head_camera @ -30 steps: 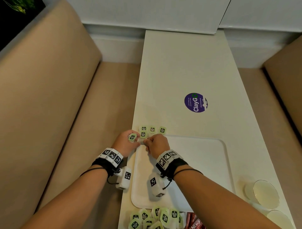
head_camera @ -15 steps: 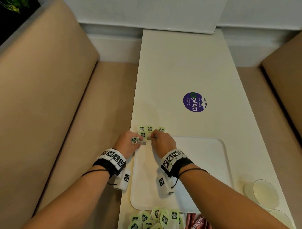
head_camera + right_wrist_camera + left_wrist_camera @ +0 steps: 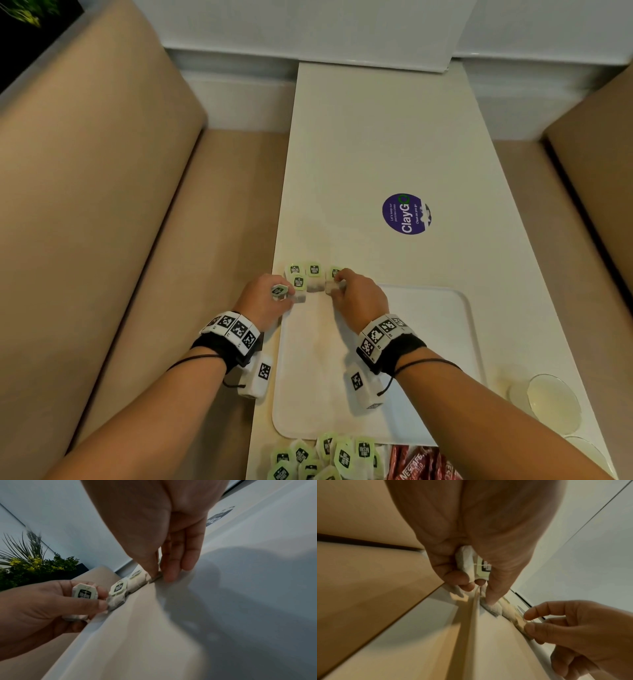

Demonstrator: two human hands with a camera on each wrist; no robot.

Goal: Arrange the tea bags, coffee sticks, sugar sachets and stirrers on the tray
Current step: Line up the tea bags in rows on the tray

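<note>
A white tray (image 3: 428, 342) lies on the table in front of me. A short row of green-tagged tea bags (image 3: 313, 270) sits at its far left corner, overlapping the rim. My left hand (image 3: 284, 295) grips one tea bag (image 3: 279, 290) in curled fingers at the row's left end; the left wrist view shows that bag (image 3: 471, 563) in the palm. My right hand (image 3: 337, 282) pinches the rightmost tea bag (image 3: 331, 287) of the row between thumb and fingers (image 3: 171, 574). The row of tea bags (image 3: 120, 588) shows in the right wrist view beside my left hand (image 3: 96, 597).
A loose pile of tea bags (image 3: 322, 459) and red coffee sticks (image 3: 418, 466) lie at the table's near edge. Two glass cups (image 3: 551, 404) stand near right. A purple sticker (image 3: 406, 214) marks the table further off. Beige bench seats (image 3: 154, 274) flank the narrow table.
My right hand has moved away from the left hand, to the right end of the tea bag row. The left hand stays at the left end with its tea bag.
</note>
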